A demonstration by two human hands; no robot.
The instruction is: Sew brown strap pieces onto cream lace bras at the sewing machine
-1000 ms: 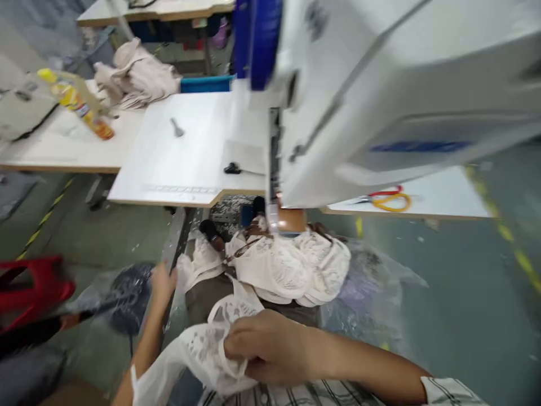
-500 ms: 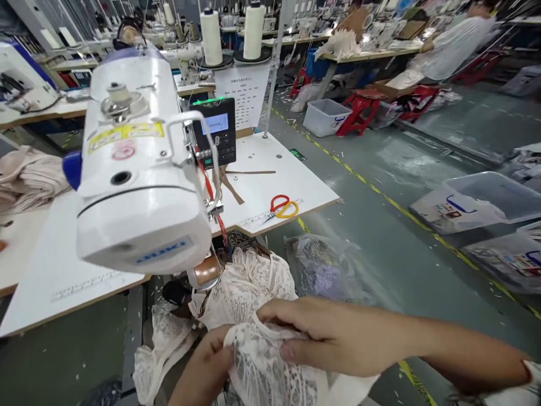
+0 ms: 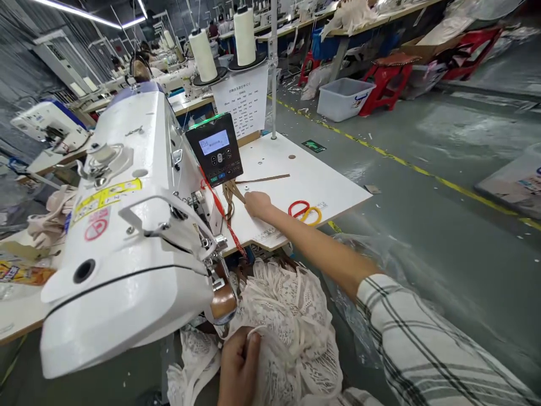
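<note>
My left hand (image 3: 239, 369) is low in front of the sewing machine (image 3: 127, 270), thumb and fingers pinched on the edge of a white lace garment (image 3: 296, 316). The lace lies gathered in a heap below and to the right of the machine's narrow arm. Stretched out over the white tabletop, my right hand (image 3: 257, 204) is closed at the end of brown fabric strips (image 3: 230, 194), just below the control panel (image 3: 215, 149). Its fingertips are partly hidden. Another thin brown strip (image 3: 266, 179) lies flat behind that hand. Scissors (image 3: 306, 212) with red and yellow handles rest to its right.
Two white thread cones (image 3: 244, 38) stand behind the panel, beside a metal pole (image 3: 274, 73). A red cord (image 3: 224, 211) hangs by the machine head. A clear plastic bag (image 3: 359, 316) lies below the table's right edge. Farther back are a plastic bin (image 3: 338, 107) and a red stool (image 3: 386, 79).
My right hand has let go of the lace and moved up and forward to the brown strips. My left hand still holds the lace. The view has shifted.
</note>
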